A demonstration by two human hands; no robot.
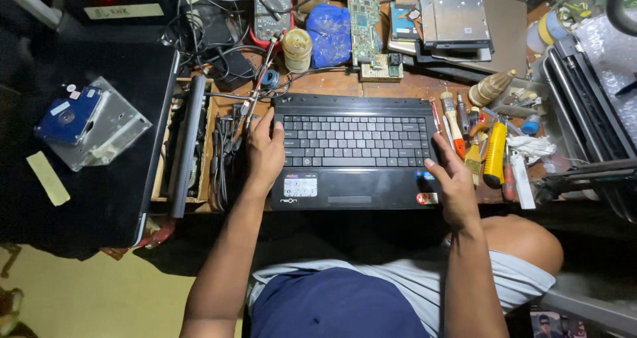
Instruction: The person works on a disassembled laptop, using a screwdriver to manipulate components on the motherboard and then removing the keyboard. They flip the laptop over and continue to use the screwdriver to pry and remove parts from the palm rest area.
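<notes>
Electronics repair workshop (circuit boards [363, 19], screwdrivers [454, 115])

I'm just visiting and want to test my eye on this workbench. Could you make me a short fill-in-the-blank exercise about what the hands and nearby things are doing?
1. Both hands rest on the two sides of a black ____ base with a keyboard.
2. The left hand lies at the keyboard's ____ edge.
3. Just right of the right hand lies a tool with a ____ handle.
4. The green circuit board lies ____ the keyboard, farther from the person.

Missing words: laptop; left; yellow; beyond
</notes>
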